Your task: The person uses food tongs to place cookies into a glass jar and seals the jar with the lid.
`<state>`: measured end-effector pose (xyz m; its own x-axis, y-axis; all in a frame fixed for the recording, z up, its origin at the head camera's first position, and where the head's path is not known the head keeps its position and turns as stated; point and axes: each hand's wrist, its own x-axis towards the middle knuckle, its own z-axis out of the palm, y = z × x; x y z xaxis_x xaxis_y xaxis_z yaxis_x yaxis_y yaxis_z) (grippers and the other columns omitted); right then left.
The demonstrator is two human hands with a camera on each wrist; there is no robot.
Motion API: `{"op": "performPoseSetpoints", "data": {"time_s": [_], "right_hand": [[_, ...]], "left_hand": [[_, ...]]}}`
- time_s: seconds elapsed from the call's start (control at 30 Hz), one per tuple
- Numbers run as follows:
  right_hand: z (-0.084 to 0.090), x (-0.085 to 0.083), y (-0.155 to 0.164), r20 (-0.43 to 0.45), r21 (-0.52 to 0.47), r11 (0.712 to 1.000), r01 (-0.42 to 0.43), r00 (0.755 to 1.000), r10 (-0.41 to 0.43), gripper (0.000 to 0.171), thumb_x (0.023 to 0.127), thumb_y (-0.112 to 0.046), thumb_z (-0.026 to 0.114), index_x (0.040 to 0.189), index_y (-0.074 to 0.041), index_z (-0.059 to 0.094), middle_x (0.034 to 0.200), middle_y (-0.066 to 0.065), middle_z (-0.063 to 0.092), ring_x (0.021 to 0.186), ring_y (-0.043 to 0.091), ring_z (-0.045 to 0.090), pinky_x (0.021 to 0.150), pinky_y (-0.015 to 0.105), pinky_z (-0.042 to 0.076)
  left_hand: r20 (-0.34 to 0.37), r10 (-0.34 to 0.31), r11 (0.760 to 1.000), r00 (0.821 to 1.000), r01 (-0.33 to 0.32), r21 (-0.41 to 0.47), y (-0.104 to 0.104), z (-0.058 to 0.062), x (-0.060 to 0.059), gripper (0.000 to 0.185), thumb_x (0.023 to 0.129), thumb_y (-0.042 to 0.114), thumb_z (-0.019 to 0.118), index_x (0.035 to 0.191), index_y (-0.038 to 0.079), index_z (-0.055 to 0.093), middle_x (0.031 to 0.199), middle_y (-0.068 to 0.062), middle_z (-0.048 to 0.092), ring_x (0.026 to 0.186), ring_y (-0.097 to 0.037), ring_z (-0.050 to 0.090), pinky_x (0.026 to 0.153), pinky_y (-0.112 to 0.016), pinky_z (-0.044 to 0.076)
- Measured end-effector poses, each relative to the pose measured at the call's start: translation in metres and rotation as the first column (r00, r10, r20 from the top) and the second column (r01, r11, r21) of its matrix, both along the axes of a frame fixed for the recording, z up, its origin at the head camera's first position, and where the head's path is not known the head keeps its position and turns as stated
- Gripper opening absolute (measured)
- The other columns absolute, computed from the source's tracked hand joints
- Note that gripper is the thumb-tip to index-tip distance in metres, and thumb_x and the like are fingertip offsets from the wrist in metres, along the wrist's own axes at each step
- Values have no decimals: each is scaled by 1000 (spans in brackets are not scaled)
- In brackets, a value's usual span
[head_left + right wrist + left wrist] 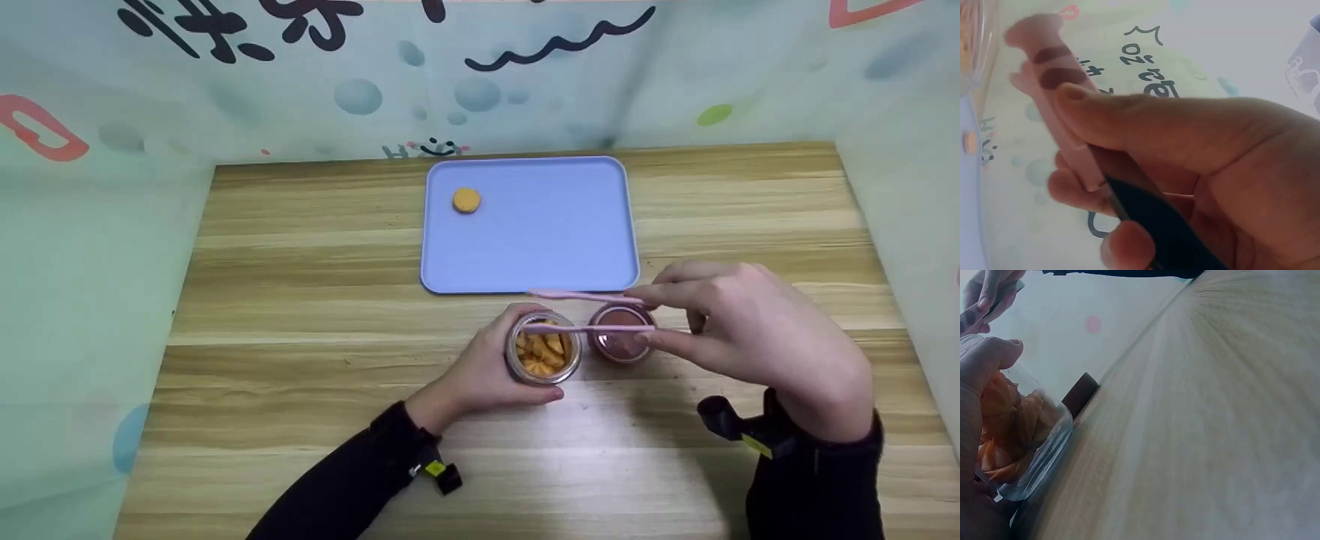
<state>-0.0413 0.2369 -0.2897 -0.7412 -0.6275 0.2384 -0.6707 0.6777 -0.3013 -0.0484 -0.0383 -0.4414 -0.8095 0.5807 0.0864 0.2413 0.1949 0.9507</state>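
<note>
My left hand (487, 367) grips a clear jar (578, 351) from its left side, fingers and thumb around it. Inside the jar are orange, ridged cookies (541, 364), also visible through the clear wall in the left wrist view. My right hand (765, 330) holds pink tongs (574, 328) between thumb and fingers, with their arms spread apart. One arm crosses above the jar's mouth, while the other lies over the tray's front edge. Nothing sits between the tips. Beneath the tongs, right of the jar, is a round brownish-red lid (624, 347), partly covered.
A blue-purple tray (547, 232) lies behind the jar on the wooden table (300, 315). Near its back left corner sits one round cookie (466, 200). Printed cloth walls (525, 90) rise behind the table and at both sides.
</note>
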Motion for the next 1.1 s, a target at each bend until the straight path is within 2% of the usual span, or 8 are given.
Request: {"op": "performPoseSetpoints", "data": {"time_s": [0.2, 0.27, 0.37, 0.5, 0.67, 0.8, 0.9, 1.1], "right_hand": [[-17, -24, -4, -17, -83, 996, 41, 999, -43, 35, 80, -31, 76, 111, -18, 70, 95, -3, 69, 65, 3, 55, 56, 14, 44], [-26, -34, -7, 2, -96, 992, 83, 997, -83, 34, 81, -35, 75, 111, -20, 70, 92, -5, 68, 61, 2, 53, 51, 14, 41], [-41, -50, -11, 46, -102, 985, 141, 990, -137, 32, 81, -41, 72, 107, -22, 70, 86, -7, 63, 58, 3, 49, 48, 18, 40], [-59, -78, -20, 101, -89, 978, 191, 978, -182, 32, 81, -46, 71, 101, -22, 70, 80, -6, 61, 59, 7, 47, 51, 24, 40], [-78, -122, -39, 152, -60, 962, 265, 955, -253, 33, 81, -49, 70, 95, -20, 70, 82, -2, 64, 67, 16, 48, 58, 28, 36], [-92, -148, -56, 241, -39, 950, 311, 925, -293, 36, 80, -51, 70, 99, -20, 72, 86, 0, 68, 71, 17, 49, 61, 29, 35], [-101, -162, -69, 313, -22, 951, 310, 905, -288, 40, 79, -51, 70, 105, -20, 73, 91, 0, 71, 74, 17, 52, 64, 29, 37], [-110, -174, -86, 347, 25, 950, 311, 888, -301, 43, 78, -49, 72, 107, -17, 73, 88, 0, 70, 72, 17, 52, 62, 30, 39]], "left_hand": [[-18, 15, 1000, 1000, -15, -7, 0, 2, 1, 94, 58, 31, 91, 135, 23, 39, 128, 14, 53, 117, -5, 53, 107, -29, 42], [-26, 12, 1000, 1000, -12, 9, 0, 1, 1, 93, 58, 30, 91, 135, 18, 40, 128, 13, 53, 118, -5, 53, 108, -30, 42], [-21, -1, 1000, 1000, 1, 27, -1, 0, 1, 93, 59, 30, 91, 136, 18, 40, 128, 12, 53, 117, -5, 53, 107, -30, 43], [-18, -7, 1000, 1000, 8, 30, -1, 1, 1, 92, 60, 29, 90, 135, 20, 39, 128, 12, 53, 117, -4, 53, 106, -30, 44], [-26, 2, 1000, 1000, -1, 19, 0, 2, 1, 92, 60, 29, 91, 135, 18, 40, 127, 12, 53, 116, -5, 53, 105, -30, 45], [-24, 8, 1000, 1000, -8, 8, 1, -5, 0, 93, 59, 34, 90, 135, 22, 39, 127, 13, 53, 116, -5, 54, 105, -31, 45], [-31, 20, 1000, 999, -20, -3, 2, -17, -3, 95, 57, 41, 90, 135, 28, 38, 127, 16, 52, 116, -4, 53, 105, -29, 44], [-58, 20, 1000, 998, -20, 3, 3, -34, -7, 97, 55, 49, 88, 136, 32, 36, 128, 17, 52, 117, -3, 53, 105, -28, 44]]}}
